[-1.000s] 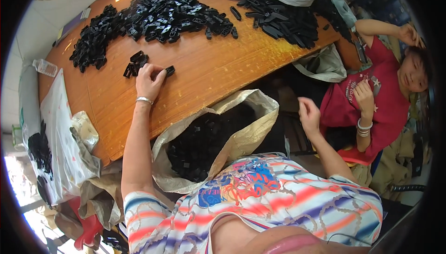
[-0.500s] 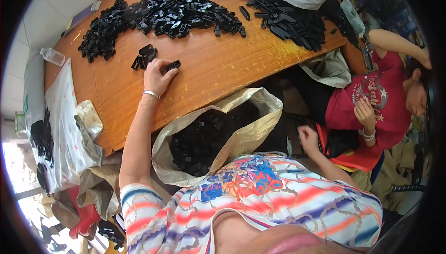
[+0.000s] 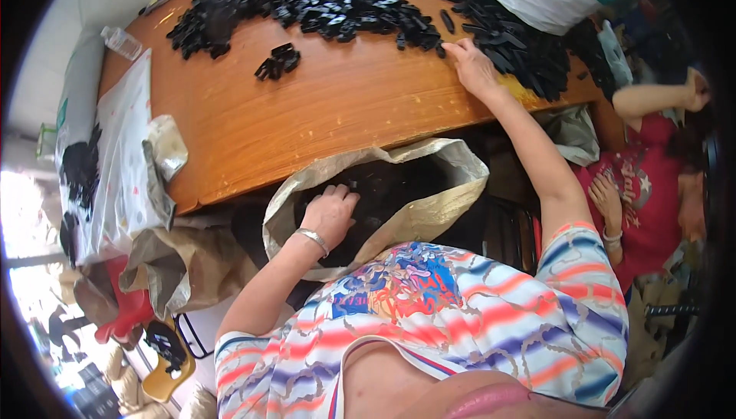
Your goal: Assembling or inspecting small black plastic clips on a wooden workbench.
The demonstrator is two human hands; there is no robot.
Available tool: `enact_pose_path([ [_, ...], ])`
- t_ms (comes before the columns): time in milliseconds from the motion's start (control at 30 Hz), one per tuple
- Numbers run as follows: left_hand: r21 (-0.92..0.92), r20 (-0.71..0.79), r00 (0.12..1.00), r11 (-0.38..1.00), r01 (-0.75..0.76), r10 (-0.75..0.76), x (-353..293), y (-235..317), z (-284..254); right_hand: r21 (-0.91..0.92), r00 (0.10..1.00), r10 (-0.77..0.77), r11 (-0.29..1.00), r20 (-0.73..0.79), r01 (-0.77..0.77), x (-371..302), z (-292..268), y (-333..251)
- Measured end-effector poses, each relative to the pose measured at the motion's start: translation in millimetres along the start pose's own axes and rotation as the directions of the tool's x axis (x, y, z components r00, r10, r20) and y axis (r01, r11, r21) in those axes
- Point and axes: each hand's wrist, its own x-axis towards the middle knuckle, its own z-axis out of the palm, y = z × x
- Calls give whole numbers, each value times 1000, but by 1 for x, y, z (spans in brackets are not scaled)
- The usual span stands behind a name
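R hand (image 3: 475, 69) nearer: black part (image 3: 441, 51) at its left, grip unclear; L hand (image 3: 331, 213) at sack (image 3: 418, 220), can't tell if holding.

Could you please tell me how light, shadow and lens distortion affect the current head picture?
In the head view, the left edge is washed out by bright light; the inside of the woven sack is deeply shadowed; small highlights glint on the black pile; in that same view, the fisheye image darkens to a curved black border.
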Motion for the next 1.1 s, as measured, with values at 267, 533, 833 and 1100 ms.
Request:
enact_pose_path([
  [267,-521,-196,977,853,-34,-80,4,-4,-91,-21,995,-82,996,56,83,35,3,-32],
  [533,-245,-657,621,900,361,-428,104,-140,-108,16,987,-161,987,26,160,51,11,-64],
  [833,-99,-740,565,890,445,-365,125,-147,-85,166,952,-306,940,23,298,26,17,-119],
  [1100,38,-605,796,999,6,18,105,-80,-76,79,957,-288,954,-31,289,41,36,-107],
])
